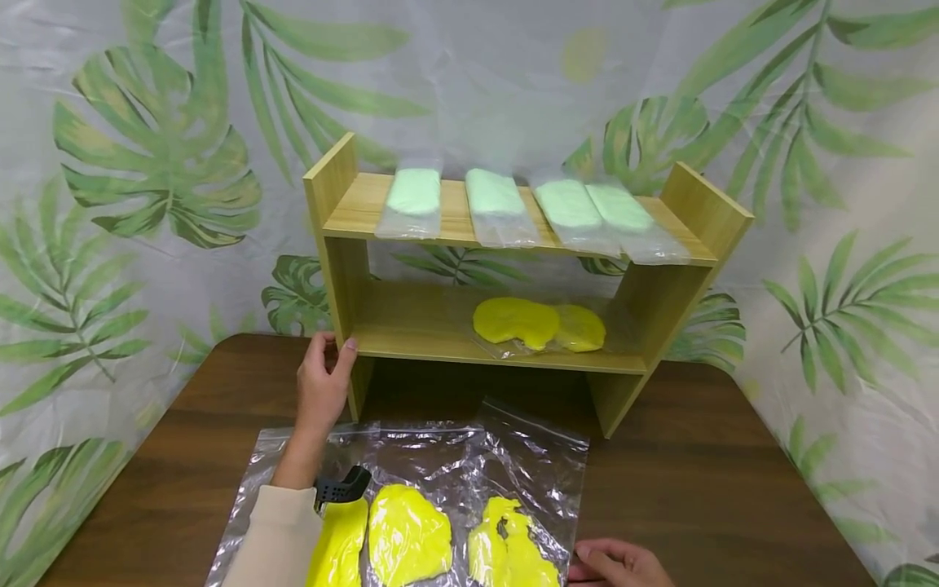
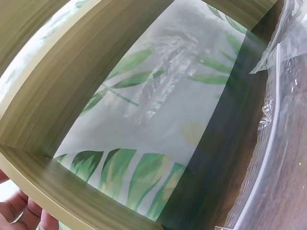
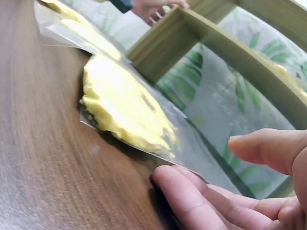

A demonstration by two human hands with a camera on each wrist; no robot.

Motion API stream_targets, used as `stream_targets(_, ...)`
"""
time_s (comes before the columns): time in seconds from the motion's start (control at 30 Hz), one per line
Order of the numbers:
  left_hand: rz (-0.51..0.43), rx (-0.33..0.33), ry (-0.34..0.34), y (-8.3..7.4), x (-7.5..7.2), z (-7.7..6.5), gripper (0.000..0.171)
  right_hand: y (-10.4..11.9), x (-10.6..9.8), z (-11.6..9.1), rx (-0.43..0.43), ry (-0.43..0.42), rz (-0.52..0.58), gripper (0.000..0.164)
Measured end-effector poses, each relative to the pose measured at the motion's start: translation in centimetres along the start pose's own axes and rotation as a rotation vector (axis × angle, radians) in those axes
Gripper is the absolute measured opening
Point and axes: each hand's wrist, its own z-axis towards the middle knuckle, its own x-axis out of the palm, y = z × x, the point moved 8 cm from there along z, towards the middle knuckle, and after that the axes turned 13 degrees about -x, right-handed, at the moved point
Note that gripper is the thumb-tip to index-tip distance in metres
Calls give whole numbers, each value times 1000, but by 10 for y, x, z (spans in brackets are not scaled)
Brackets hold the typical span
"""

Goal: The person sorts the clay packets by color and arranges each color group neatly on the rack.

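Observation:
My left hand [image 1: 323,387] grips the left side panel of a small wooden shelf [image 1: 425,350], its thumb on the front edge. In the left wrist view, the fingers [image 2: 31,213] lie along the panel's outer face. Low in the head view, my right hand [image 1: 619,562] is beside the right edge of a clear zip bag [image 1: 539,448] holding a ragged yellow, dough-like slab [image 1: 506,542]. The right wrist view shows its thumb [image 3: 268,146] spread away from the fingers, which are at the bag's edge. Further left lie more bagged yellow slabs [image 1: 409,534].
Several clear packets of pale green material [image 1: 414,191] lie on the top board, overhanging its front. Two bagged yellow pieces [image 1: 517,320] are on the lower board. The shelf stands at the back of a dark wooden table [image 1: 704,456], before a leaf-patterned cloth [image 1: 506,73].

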Motion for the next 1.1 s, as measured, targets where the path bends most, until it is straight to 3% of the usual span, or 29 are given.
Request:
stream_targets(0.2, -1, -2, -3, 1, -2, -1, 32, -9, 1, 2, 0, -9, 4, 27)
stream_targets(0.43, 15, -16, -14, 4, -3, 0, 32, -6, 6, 4, -60, -7, -119, 30)
stream_targets(0.7, 8, -3, -25, 4, -4, 1, 32, 0, 10, 4, -108, -4, -184, 25)
stream_targets(0.83, 9, 0, -22, 3, -3, 0, 31, 4, 9, 4, -134, -63, -161, 20)
stream_targets(1.0, 19, -6, -23, 2, -2, 0, 31, 13, 3, 2, -187, -208, -190, 25)
stream_targets(1.1, 15, -5, -22, 1, -1, 1, 31, 15, -1, 0, -167, -261, -187, 25)
